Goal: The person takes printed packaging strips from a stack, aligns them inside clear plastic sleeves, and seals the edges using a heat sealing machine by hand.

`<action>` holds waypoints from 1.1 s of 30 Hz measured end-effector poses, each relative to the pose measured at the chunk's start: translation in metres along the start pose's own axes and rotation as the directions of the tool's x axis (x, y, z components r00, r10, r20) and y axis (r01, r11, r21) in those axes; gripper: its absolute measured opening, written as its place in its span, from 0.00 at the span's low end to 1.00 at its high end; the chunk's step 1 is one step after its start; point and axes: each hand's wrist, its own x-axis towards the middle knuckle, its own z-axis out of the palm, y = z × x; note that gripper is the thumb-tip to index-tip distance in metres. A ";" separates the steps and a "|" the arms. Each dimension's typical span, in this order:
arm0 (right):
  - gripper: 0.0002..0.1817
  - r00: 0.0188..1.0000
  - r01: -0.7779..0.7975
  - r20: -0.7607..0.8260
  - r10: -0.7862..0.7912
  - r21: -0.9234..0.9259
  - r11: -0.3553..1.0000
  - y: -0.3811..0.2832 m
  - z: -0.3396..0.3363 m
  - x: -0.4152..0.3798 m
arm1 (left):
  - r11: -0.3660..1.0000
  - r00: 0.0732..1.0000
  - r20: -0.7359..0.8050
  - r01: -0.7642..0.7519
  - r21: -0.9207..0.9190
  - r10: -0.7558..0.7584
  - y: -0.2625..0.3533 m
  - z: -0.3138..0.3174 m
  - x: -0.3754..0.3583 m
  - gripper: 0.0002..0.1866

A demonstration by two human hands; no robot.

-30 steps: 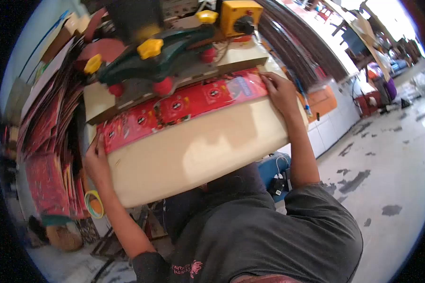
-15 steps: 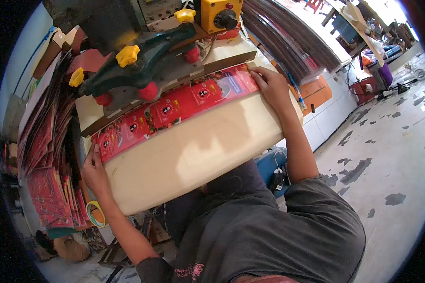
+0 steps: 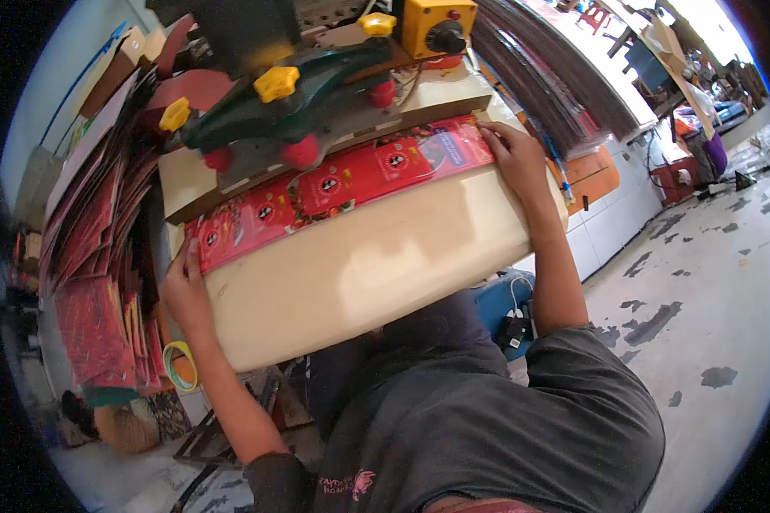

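A long red printed sheet [image 3: 329, 190] with round logos lies across the cream work surface [image 3: 359, 256], along the front of a dark green machine [image 3: 316, 94] with yellow knobs and red feet. My left hand [image 3: 186, 286] is at the sheet's left end, its fingertips against the edge. At the right end, my right hand [image 3: 518, 158] has its thumb and fingers on the sheet's corner. Both hands hold the sheet flat by its ends. The undersides of the fingers are hidden.
Stacked red printed sheets [image 3: 90, 299] stand at the left, near a tape roll [image 3: 180, 366]. A yellow control box [image 3: 436, 30] sits at the top. Long wrapped stacks [image 3: 547, 77] lie at upper right. A blue stool [image 3: 496, 303] is below the table.
The whole view has shifted, so the table, machine and hands appear further right and mostly higher. Both hands remain at the ends of the sheet.
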 end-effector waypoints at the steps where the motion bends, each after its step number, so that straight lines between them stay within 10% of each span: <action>1: 0.16 1.000 0.011 0.001 -0.011 -0.009 1.000 0.001 0.001 0.001 | 0.999 0.999 0.007 0.036 0.006 -0.036 0.002 0.000 -0.001 0.23; 33: 0.16 0.993 0.114 0.001 -0.114 -0.030 0.993 -0.012 -0.010 -0.034 | 0.985 0.999 0.006 0.051 -0.165 -0.051 0.012 -0.024 -0.029 0.18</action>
